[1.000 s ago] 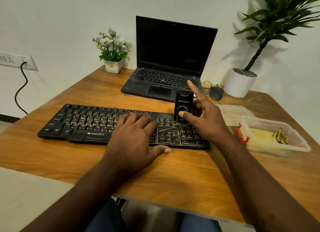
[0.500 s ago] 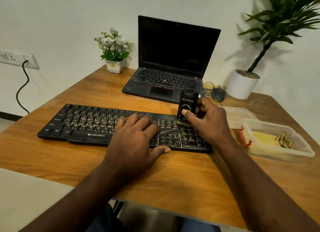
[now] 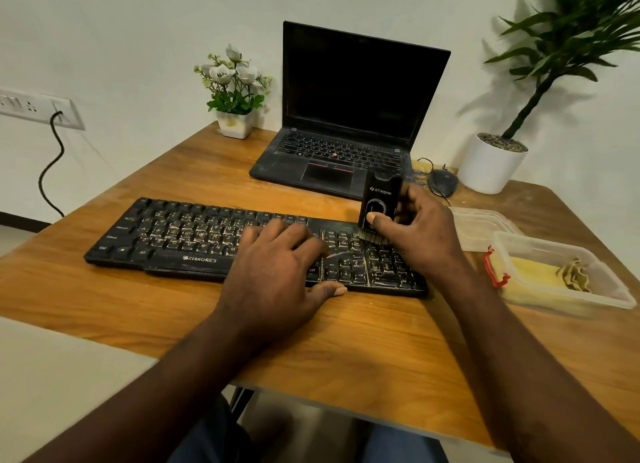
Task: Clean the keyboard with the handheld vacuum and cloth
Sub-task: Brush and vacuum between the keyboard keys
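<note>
A dusty black keyboard (image 3: pixel 180 235) lies across the wooden table (image 3: pixel 346 341). My left hand (image 3: pixel 277 268) rests flat on its middle keys, fingers relaxed. My right hand (image 3: pixel 415 230) grips a small black handheld vacuum (image 3: pixel 381 199) upright, thumb on its front button. The vacuum's brush tip touches the keys at the keyboard's upper right. A yellow cloth (image 3: pixel 533 272) lies inside a clear plastic box (image 3: pixel 609 289) to the right.
An open black laptop (image 3: pixel 349 116) stands behind the keyboard. A mouse (image 3: pixel 443 182) and a white potted plant (image 3: pixel 491 164) sit at the back right, a small flower pot (image 3: pixel 235 123) at the back left. The box's lid (image 3: pixel 481 223) lies beside the keyboard.
My right index finger, pointing up a second ago, has curled round the vacuum. The vacuum stays on the right keys. My left hand has not moved.
</note>
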